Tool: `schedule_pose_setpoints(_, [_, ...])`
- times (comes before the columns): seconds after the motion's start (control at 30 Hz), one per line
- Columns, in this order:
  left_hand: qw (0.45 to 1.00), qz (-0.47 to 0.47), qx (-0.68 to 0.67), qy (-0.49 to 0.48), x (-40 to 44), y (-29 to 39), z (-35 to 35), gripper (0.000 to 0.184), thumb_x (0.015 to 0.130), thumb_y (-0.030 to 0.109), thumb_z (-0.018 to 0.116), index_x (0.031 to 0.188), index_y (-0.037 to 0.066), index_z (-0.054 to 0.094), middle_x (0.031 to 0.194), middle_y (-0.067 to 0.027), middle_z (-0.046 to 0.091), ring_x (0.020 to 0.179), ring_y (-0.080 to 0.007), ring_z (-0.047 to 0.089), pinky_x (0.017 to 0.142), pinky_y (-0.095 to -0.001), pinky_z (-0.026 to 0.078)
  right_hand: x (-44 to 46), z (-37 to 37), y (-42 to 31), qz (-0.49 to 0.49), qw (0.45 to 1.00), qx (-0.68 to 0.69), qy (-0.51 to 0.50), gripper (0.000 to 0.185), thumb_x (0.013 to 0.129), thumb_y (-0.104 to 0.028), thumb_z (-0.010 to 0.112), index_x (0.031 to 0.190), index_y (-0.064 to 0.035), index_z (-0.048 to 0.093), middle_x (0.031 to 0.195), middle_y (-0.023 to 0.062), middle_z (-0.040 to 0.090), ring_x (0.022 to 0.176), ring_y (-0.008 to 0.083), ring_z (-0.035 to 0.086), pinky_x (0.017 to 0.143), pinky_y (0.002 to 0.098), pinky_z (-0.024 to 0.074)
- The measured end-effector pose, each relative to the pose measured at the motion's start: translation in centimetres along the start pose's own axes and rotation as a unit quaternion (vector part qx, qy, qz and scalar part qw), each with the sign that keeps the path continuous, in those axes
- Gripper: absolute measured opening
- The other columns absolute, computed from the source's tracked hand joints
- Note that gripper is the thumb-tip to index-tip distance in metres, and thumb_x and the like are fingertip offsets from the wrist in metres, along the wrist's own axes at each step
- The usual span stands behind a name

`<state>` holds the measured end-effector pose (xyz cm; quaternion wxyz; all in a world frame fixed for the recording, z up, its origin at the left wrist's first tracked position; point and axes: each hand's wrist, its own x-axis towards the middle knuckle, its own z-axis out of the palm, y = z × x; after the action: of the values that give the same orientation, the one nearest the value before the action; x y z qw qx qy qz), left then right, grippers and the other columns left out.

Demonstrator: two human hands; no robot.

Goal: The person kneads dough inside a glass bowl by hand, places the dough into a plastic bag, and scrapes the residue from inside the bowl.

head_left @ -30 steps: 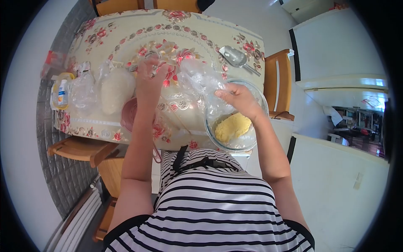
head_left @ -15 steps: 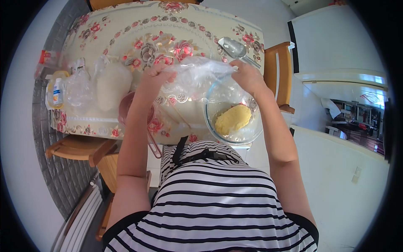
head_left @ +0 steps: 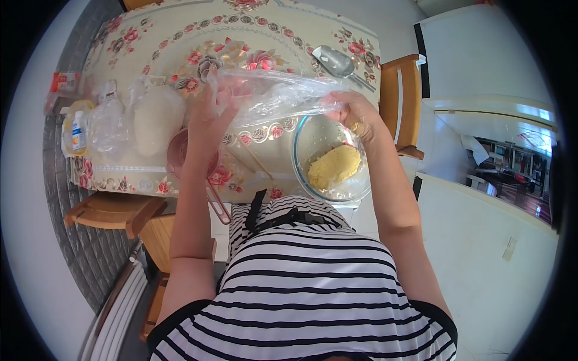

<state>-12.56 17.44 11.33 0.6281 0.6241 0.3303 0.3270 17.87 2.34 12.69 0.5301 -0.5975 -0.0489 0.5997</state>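
Observation:
A clear plastic bag (head_left: 280, 93) is stretched between my two hands above the table. My left hand (head_left: 212, 114) holds its left end, the thumb and fingers partly behind the film. At the other end my right hand (head_left: 355, 111) grips the bag with bent fingers. Below my right wrist stands a glass bowl (head_left: 296, 162) with a blue-tinted rim. A lump of yellow dough (head_left: 335, 167) lies in it. Under my left forearm is a pink pot or sieve (head_left: 178, 153) with a long handle, partly hidden by the arm.
A metal scoop (head_left: 337, 63) lies at the back right. Chopsticks (head_left: 253, 161) rest mid-table. To the left are a bag of white powder (head_left: 158, 120), a crumpled plastic bag (head_left: 108, 129), a white bottle (head_left: 78, 131) and a red packet (head_left: 63, 82). Wooden chairs (head_left: 400, 108) flank the table.
The bag has been pulled flatter and off the bowl's top. My left hand has moved slightly left, its fingers now behind the film; my right hand has turned and shifted slightly down.

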Motion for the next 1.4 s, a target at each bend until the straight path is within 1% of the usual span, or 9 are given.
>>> schedule_pose_setpoints(0.07, [0.942, 0.136, 0.300, 0.071, 0.4, -2.1, 0.7, 0.076, 0.092, 0.016, 0.067, 0.154, 0.001, 0.026, 0.131, -0.0170, 0.056, 0.119, -0.0202, 0.054, 0.098, -0.0299, 0.046, 0.3, -0.1, 0.3, -0.008, 0.987, 0.123, -0.105, 0.032, 0.091, -0.010, 0.061, 0.119, 0.0042, 0.060, 0.105, 0.0143, 0.069, 0.091, 0.0242, 0.069, 0.078, 0.0347, 0.0610])
schedule_pose_setpoints(0.2, [0.982, -0.003, 0.140, 0.128, 1.1, -2.2, 1.2, 0.082, 0.090, 0.015, 0.068, 0.156, 0.003, 0.021, 0.138, -0.0195, 0.050, 0.129, -0.0195, 0.046, 0.104, -0.0325, 0.042, -0.6, 1.2, -0.1, -0.038, 0.964, 0.218, -0.147, 0.039, 0.091, -0.010, 0.061, 0.127, 0.0031, 0.057, 0.088, 0.0071, 0.065, 0.071, 0.0144, 0.061, 0.061, 0.0263, 0.0530])
schedule_pose_setpoints(0.27, [0.984, -0.021, 0.025, 0.177, 1.0, -0.6, 1.1, 0.083, 0.089, 0.004, 0.068, 0.157, 0.012, 0.022, 0.130, -0.0134, 0.057, 0.087, -0.0055, 0.058, 0.068, -0.0188, 0.047, -1.8, 2.7, -0.9, -0.071, 0.978, 0.165, -0.103, 0.042, 0.091, -0.010, 0.061, 0.131, 0.0011, 0.055, 0.083, 0.0043, 0.063, 0.064, 0.0098, 0.058, 0.055, 0.0230, 0.0497])
schedule_pose_setpoints(0.5, [0.974, -0.033, -0.189, 0.118, 1.8, -0.3, -0.4, 0.077, 0.089, 0.010, 0.070, 0.156, 0.012, 0.030, 0.119, -0.0092, 0.063, 0.055, 0.0032, 0.040, 0.046, -0.0139, 0.028, -1.8, 1.2, -2.3, -0.119, 0.974, 0.091, -0.167, 0.047, 0.091, -0.002, 0.058, 0.138, -0.0069, 0.052, 0.104, 0.0109, 0.067, 0.087, 0.0170, 0.066, 0.073, 0.0284, 0.0564])
schedule_pose_setpoints(0.8, [0.922, -0.352, -0.013, -0.159, 0.3, -1.7, -1.0, 0.043, 0.099, 0.042, 0.059, 0.121, 0.006, 0.065, 0.073, 0.0061, 0.058, 0.066, -0.0021, 0.045, 0.058, -0.0214, 0.038, -1.3, 5.4, -3.9, -0.216, 0.936, 0.235, -0.145, 0.076, 0.083, 0.017, 0.040, 0.154, 0.0003, 0.021, 0.151, 0.0219, 0.034, 0.138, 0.0344, 0.043, 0.116, 0.0437, 0.0381])
schedule_pose_setpoints(1.0, [0.928, -0.321, -0.188, -0.015, 0.5, -6.3, -1.0, 0.062, 0.091, 0.039, 0.071, 0.137, 0.002, 0.051, 0.105, -0.0035, 0.063, 0.090, -0.0112, 0.059, 0.080, -0.0228, 0.047, 0.0, 4.6, -3.6, -0.169, 0.985, -0.042, 0.012, 0.036, 0.098, 0.002, 0.052, 0.133, 0.0084, 0.048, 0.105, 0.0144, 0.067, 0.100, 0.0232, 0.069, 0.092, 0.0317, 0.0593])
schedule_pose_setpoints(1.1, [0.973, -0.007, 0.200, 0.116, 2.1, -6.4, 0.4, 0.073, 0.086, 0.028, 0.076, 0.144, 0.001, 0.041, 0.130, -0.0109, 0.056, 0.114, -0.0207, 0.058, 0.101, -0.0306, 0.044, -1.2, 6.0, -3.8, -0.126, 0.992, -0.016, -0.020, 0.035, 0.095, 0.002, 0.058, 0.128, 0.0082, 0.051, 0.102, 0.0167, 0.068, 0.086, 0.0234, 0.072, 0.083, 0.0303, 0.0624])
schedule_pose_setpoints(1.2, [0.963, 0.135, 0.198, -0.126, 2.4, -4.4, 2.6, 0.075, 0.083, 0.021, 0.077, 0.145, 0.002, 0.040, 0.139, -0.0153, 0.049, 0.130, -0.0249, 0.048, 0.114, -0.0357, 0.033, -1.8, 7.6, -3.5, -0.123, 0.992, -0.009, 0.010, 0.026, 0.096, 0.000, 0.057, 0.120, 0.0095, 0.056, 0.102, 0.0168, 0.069, 0.086, 0.0230, 0.072, 0.080, 0.0296, 0.0634])
schedule_pose_setpoints(1.4, [0.919, -0.174, 0.003, -0.353, 0.1, -2.0, 4.5, 0.065, 0.081, 0.017, 0.078, 0.138, 0.004, 0.050, 0.120, -0.0071, 0.064, 0.110, -0.0172, 0.060, 0.098, -0.0327, 0.045, -0.1, 6.7, -6.1, -0.203, 0.972, 0.107, 0.058, 0.026, 0.100, -0.005, 0.049, 0.119, 0.0112, 0.055, 0.108, 0.0187, 0.069, 0.093, 0.0256, 0.072, 0.087, 0.0315, 0.0616])
